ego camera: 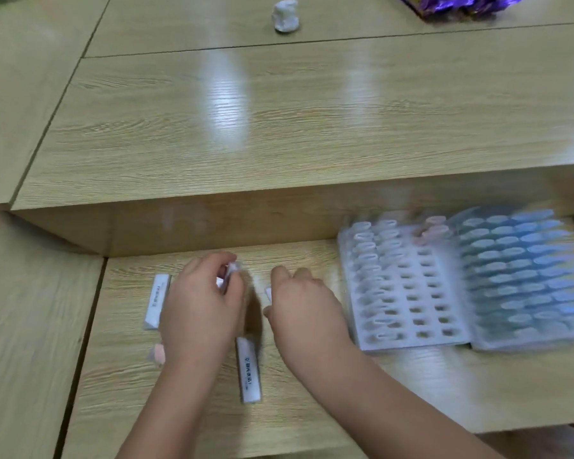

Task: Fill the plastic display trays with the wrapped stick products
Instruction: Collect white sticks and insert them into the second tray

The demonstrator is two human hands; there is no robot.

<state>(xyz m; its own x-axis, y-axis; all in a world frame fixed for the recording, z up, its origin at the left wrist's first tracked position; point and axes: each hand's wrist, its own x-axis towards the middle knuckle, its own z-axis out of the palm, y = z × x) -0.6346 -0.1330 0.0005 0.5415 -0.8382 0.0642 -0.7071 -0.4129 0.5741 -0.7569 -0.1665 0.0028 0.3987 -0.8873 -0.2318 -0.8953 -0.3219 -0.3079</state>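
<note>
Two plastic display trays lie side by side on the low desk at the right. The white tray [408,293] has sticks in its two left columns and open slots elsewhere. The tray to its right [517,276] is full of blue-wrapped sticks. Loose white wrapped sticks lie on the desk, one [158,301] left of my left hand and one [249,369] between my wrists. My left hand [201,309] pinches a small white wrapped stick [231,271] at its fingertips. My right hand [304,308] is curled over another white stick [268,293]. The picture is blurred.
A pink wrapped piece [158,354] lies by my left wrist. A raised desk step [212,223] stands behind the hands. On the upper surface sit a crumpled white wad [285,15] and a purple foil package [458,3].
</note>
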